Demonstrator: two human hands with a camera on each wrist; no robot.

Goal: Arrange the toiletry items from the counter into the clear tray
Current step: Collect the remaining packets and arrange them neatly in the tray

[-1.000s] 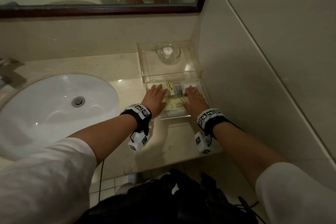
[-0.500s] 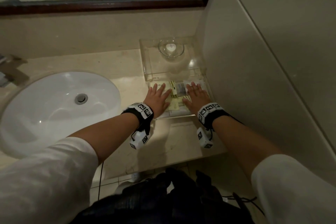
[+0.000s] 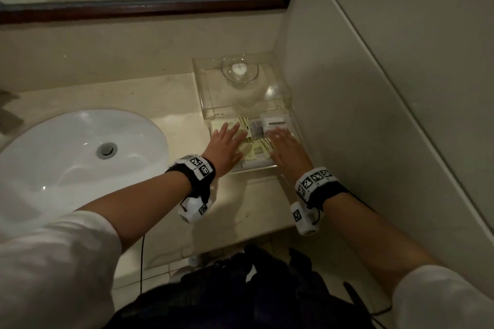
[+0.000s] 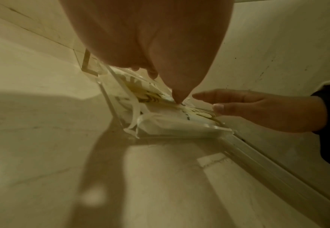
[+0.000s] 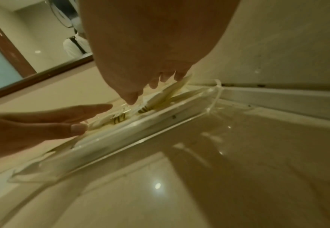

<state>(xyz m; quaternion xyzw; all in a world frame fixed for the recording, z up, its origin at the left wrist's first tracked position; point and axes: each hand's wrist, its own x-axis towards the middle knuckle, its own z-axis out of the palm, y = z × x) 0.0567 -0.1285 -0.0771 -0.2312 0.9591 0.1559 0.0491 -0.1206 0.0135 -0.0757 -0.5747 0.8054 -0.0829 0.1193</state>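
The clear tray [image 3: 251, 167] sits on the counter by the right wall. Several pale yellow packets with dark stripes [image 3: 258, 148] and a white box [image 3: 275, 121] lie in it. My left hand [image 3: 227, 141] lies flat on the packets at the tray's left side, fingers straight and spread. My right hand [image 3: 284, 144] lies flat on the right side, just short of the white box. In the left wrist view my left thumb touches a packet [image 4: 169, 123], with the right hand [image 4: 257, 108] beside it. The right wrist view shows the tray rim [image 5: 121, 138] and the left hand [image 5: 43, 123].
A clear acrylic stand [image 3: 211, 93] behind the tray bears a glass bowl with a candle [image 3: 239, 69]. The white sink [image 3: 80, 152] lies to the left. The tiled wall [image 3: 374, 115] runs close along the right. A black bag [image 3: 240, 288] is below the counter edge.
Both hands stay flat on the packets in the tray. The right hand has drawn back a little, showing more of the white box.
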